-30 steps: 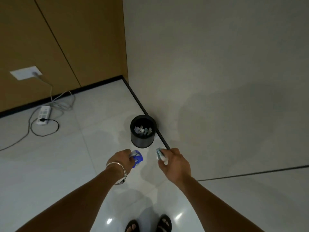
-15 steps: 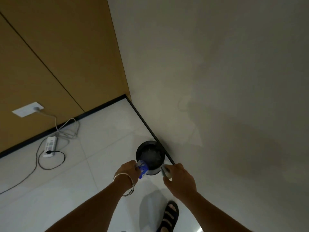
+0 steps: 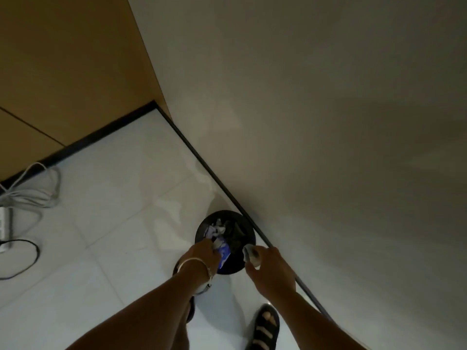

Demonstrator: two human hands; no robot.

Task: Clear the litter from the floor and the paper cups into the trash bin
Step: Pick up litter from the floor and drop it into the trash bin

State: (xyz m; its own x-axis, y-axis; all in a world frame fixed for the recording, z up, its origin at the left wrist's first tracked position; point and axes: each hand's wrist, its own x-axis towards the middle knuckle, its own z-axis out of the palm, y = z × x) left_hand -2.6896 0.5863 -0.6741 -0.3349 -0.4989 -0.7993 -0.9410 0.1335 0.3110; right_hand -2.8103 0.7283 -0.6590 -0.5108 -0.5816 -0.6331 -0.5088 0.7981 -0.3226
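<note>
Against the dark skirting at the foot of the pale wall, the black trash bin (image 3: 238, 233) stands upright on the white tiled floor (image 3: 113, 198), with crumpled paper (image 3: 214, 228) lying inside it. Over its near rim, the left hand (image 3: 203, 253) has its fingers curled round a crumpled blue-and-white wrapper (image 3: 224, 251), held above the opening. Just beside it, the right hand (image 3: 269, 270) pinches a pale crushed piece of litter (image 3: 250, 254); I cannot tell whether it is a paper cup. A metal bracelet (image 3: 194, 262) circles the left wrist. A sandalled foot (image 3: 265, 327) stands near the bin. Well apart, at the left, lie grey cables (image 3: 32, 195) and a power strip (image 3: 5, 228).
</note>
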